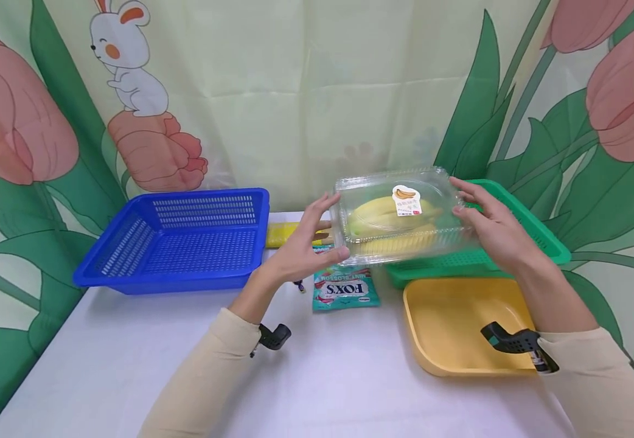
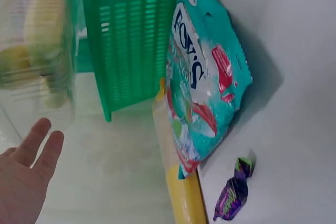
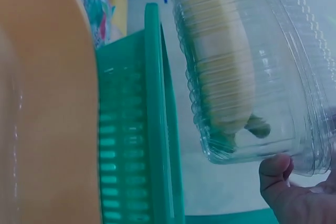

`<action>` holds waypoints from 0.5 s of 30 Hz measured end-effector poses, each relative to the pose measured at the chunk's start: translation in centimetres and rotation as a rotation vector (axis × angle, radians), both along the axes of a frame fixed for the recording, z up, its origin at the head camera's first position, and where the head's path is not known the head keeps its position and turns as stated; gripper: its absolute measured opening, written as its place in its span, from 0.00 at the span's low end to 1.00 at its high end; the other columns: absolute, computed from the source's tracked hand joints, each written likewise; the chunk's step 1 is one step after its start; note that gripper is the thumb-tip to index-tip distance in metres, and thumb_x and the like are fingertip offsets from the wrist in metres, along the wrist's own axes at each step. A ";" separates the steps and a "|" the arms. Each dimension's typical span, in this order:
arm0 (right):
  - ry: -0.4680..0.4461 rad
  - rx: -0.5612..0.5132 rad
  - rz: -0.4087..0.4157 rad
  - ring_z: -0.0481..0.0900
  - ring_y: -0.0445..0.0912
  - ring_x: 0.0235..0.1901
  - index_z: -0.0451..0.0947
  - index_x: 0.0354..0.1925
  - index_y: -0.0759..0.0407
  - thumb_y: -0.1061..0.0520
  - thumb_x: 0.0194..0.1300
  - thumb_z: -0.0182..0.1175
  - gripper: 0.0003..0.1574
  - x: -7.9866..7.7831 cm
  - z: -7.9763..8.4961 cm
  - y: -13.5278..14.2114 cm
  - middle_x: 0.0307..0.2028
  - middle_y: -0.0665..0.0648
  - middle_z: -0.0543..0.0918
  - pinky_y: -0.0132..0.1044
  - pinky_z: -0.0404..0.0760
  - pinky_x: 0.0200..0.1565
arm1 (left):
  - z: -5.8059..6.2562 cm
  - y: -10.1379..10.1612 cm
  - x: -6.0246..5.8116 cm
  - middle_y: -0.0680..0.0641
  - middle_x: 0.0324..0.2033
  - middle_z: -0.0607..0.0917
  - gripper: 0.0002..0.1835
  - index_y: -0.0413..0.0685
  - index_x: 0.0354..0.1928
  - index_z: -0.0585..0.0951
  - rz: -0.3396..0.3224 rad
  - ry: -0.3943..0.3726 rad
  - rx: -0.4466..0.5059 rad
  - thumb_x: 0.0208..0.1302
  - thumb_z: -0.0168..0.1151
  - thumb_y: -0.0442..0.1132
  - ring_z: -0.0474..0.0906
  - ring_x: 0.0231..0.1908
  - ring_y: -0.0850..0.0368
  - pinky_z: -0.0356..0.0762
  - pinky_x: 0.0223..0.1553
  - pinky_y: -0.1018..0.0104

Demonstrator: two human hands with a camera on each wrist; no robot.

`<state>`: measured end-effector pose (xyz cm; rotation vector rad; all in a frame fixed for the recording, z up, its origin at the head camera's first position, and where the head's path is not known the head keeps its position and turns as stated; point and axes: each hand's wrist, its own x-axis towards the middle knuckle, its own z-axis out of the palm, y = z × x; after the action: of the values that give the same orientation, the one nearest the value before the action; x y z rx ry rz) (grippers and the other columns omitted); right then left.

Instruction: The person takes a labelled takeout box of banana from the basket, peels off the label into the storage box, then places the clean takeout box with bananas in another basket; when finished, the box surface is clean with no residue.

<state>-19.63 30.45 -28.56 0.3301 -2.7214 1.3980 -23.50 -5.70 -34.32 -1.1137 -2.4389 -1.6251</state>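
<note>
A clear plastic clamshell box (image 1: 350, 210) with yellow bananas (image 1: 377, 213) inside hangs above the table, a banana-printed label (image 1: 406, 202) on its lid. My left hand (image 1: 306, 243) holds its left end, thumb at the near corner and fingers at the far one. At the right end, my right hand (image 1: 494, 228) grips the box with thumb and fingers. The right wrist view shows that thumb (image 3: 275, 174) against the box's end. A green basket (image 1: 555, 240) stands beneath and behind the box, partly hidden by it.
A blue basket (image 1: 196, 283) stands at left. A teal FOX'S candy bag (image 1: 344, 289) lies mid-table, with a yellow package (image 1: 281, 234) behind it and a purple wrapped candy (image 2: 231, 198) beside it. Near my right forearm sits a yellow-orange tray (image 1: 459, 328). A printed curtain (image 1: 306, 91) hangs behind.
</note>
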 end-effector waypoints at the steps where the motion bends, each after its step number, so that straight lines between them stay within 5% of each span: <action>1: 0.001 0.002 0.008 0.64 0.62 0.69 0.47 0.81 0.30 0.43 0.83 0.44 0.36 0.1 0.0 -0.3 0.79 0.62 0.52 0.35 0.74 0.52 | 0.0 -0.3 0.1 0.56 0.82 0.39 0.55 0.77 0.81 0.48 0.003 0.003 -0.003 0.55 0.60 0.80 0.66 0.72 0.38 0.70 0.69 0.44; 6: -0.002 -0.015 0.063 0.63 0.62 0.71 0.48 0.81 0.31 0.44 0.83 0.46 0.36 0.6 -0.1 -1.6 0.81 0.53 0.49 0.53 0.70 0.62 | 0.4 -1.8 1.0 0.53 0.82 0.39 0.51 0.77 0.81 0.49 0.008 -0.005 0.003 0.62 0.66 0.69 0.67 0.72 0.40 0.72 0.68 0.48; 11: 0.019 -0.005 0.120 0.67 0.58 0.69 0.52 0.80 0.32 0.47 0.83 0.47 0.34 1.1 -0.1 -2.9 0.80 0.47 0.52 0.32 0.74 0.56 | 0.8 -3.2 2.0 0.54 0.82 0.39 0.48 0.77 0.80 0.53 0.026 0.000 -0.001 0.64 0.69 0.62 0.69 0.70 0.43 0.75 0.66 0.49; 15: 0.029 0.007 0.148 0.76 0.52 0.53 0.54 0.80 0.32 0.49 0.81 0.51 0.35 1.6 -0.2 -3.7 0.77 0.47 0.57 0.31 0.74 0.46 | 1.0 -4.6 2.9 0.57 0.82 0.40 0.44 0.75 0.78 0.60 0.047 -0.011 -0.013 0.65 0.71 0.55 0.72 0.68 0.45 0.74 0.67 0.52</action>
<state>-18.00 26.70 -28.75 0.5577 -2.7291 1.4057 -20.64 -10.25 -33.30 -1.0441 -2.4659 -1.6088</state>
